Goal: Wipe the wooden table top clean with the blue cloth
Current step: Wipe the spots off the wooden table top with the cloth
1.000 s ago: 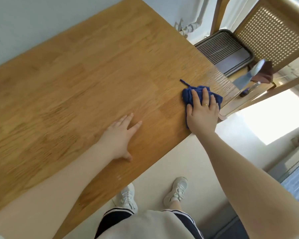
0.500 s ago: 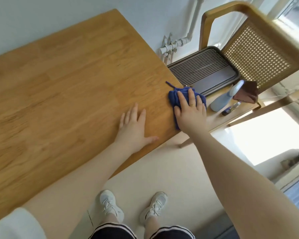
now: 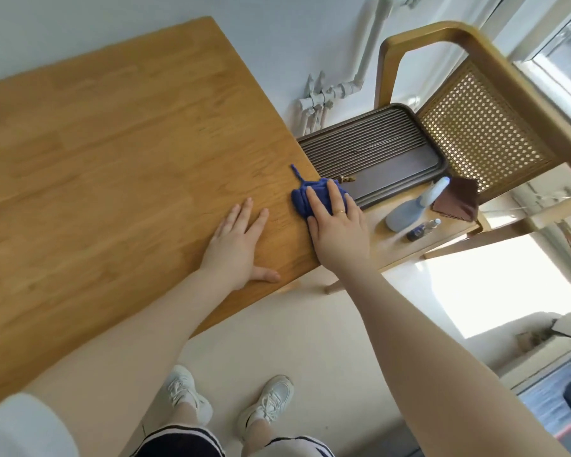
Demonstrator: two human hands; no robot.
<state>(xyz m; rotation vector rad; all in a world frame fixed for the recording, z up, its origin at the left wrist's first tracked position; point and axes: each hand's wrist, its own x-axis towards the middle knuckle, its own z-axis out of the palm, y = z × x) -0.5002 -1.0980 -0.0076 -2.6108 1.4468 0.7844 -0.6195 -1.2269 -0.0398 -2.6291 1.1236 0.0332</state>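
Blue cloth (image 3: 314, 196), one bunched wad, lies at the right edge of the wooden counter (image 3: 119, 153), its loose tail pointing up and left, away from the person. One right hand (image 3: 338, 225) presses flat on it, fingers extended, wearing a ring. One left hand (image 3: 239, 242) rests just beside it, released, palm down with fingers spread on bare wood.

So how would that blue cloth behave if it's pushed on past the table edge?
The blue cloth is bunched under the right hand, so it is probably soft and floppy. It likely slides easily on the smooth table, and would droop over the edge.
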